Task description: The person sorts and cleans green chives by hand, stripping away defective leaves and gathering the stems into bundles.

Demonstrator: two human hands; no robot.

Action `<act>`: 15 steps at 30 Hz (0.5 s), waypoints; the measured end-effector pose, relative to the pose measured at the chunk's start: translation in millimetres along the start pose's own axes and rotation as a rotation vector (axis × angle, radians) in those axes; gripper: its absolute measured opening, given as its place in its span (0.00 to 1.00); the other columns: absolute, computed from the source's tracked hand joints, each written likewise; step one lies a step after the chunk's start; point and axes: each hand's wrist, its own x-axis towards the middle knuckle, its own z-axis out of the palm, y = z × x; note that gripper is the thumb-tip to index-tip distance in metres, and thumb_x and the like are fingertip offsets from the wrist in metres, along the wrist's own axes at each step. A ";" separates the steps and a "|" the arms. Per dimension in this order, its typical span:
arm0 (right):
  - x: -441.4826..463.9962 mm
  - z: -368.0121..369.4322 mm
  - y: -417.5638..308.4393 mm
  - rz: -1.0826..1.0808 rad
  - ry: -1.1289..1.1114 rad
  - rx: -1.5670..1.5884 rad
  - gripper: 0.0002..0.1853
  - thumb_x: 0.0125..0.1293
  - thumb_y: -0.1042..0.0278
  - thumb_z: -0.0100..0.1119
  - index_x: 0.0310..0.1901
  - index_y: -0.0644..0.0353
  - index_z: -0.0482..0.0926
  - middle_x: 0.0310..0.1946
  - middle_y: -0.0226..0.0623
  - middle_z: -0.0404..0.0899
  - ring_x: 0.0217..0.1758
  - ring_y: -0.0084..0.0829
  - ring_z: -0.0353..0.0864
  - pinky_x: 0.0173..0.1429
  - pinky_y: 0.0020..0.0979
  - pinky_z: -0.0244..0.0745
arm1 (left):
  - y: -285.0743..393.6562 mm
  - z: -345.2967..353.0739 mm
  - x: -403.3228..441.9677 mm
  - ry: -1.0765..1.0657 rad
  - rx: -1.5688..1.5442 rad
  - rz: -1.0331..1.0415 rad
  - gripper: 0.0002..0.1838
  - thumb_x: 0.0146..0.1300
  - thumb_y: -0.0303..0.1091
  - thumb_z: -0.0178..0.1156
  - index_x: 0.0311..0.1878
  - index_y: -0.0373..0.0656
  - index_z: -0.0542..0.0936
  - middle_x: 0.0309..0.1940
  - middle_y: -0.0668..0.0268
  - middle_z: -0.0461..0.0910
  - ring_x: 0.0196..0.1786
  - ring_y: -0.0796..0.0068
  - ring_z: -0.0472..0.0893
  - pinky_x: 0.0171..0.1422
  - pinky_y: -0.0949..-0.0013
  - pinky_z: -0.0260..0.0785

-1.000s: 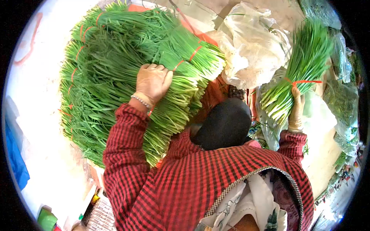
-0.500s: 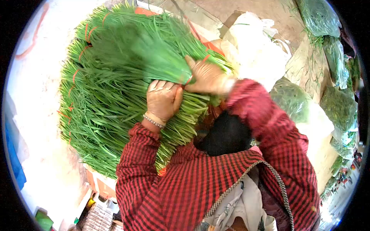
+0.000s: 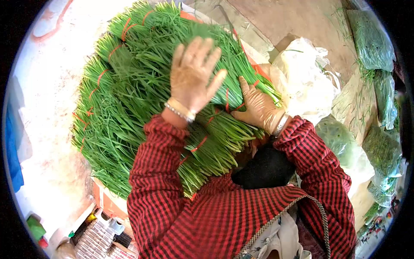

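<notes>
A large heap of long, thin greens that look like garlic chives (image 3: 125, 116) lies before me, tied into bunches with red bands. My right hand (image 3: 260, 107), in a thin glove, grips the stem end of one bunch of chives (image 3: 228, 97) near its red band; part of the fingers is hidden. Over the leaves is my left hand (image 3: 192, 73), also gloved, open with fingers spread and slightly blurred. It holds nothing. A beaded bracelet (image 3: 180, 113) circles the left wrist. Pale cut stems (image 3: 224, 149) point toward me and to the right.
Right of the heap sits a white plastic bag (image 3: 302, 82). Clear bags of greens (image 3: 371, 43) line the far right, with another clear bag (image 3: 338, 138) nearer. A woven basket (image 3: 97, 241) stands at lower left. Orange box edges (image 3: 101, 194) show under the heap.
My left hand has lifted off the bunch and moved up with fingers spread. The bunch, blurred before, now rests on the heap with my right hand on its stem end. The view has shifted.
</notes>
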 end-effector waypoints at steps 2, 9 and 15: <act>4.9 0.4 3.9 0.008 -0.017 -0.003 0.56 0.49 0.47 0.69 0.69 0.77 0.50 0.52 0.66 0.73 0.52 0.53 0.78 0.55 0.40 0.75 | -25.9 26.7 -10.3 -0.123 0.140 -0.171 0.30 0.66 0.53 0.53 0.67 0.48 0.68 0.70 0.63 0.63 0.73 0.61 0.58 0.75 0.48 0.45; -17.1 5.4 33.1 -0.166 0.388 0.416 0.34 0.62 0.58 0.64 0.66 0.67 0.64 0.59 0.54 0.72 0.64 0.44 0.71 0.66 0.37 0.67 | -45.9 67.9 -29.6 -0.195 0.148 -0.241 0.35 0.69 0.61 0.41 0.71 0.47 0.62 0.72 0.61 0.60 0.74 0.59 0.58 0.75 0.50 0.46; -154.0 -11.5 74.8 0.179 0.543 0.531 0.18 0.67 0.67 0.58 0.56 0.64 0.76 0.50 0.45 0.81 0.53 0.33 0.80 0.58 0.30 0.73 | -36.9 62.4 -31.8 -0.060 0.070 -0.249 0.31 0.69 0.58 0.44 0.68 0.50 0.68 0.71 0.63 0.62 0.74 0.61 0.58 0.75 0.47 0.43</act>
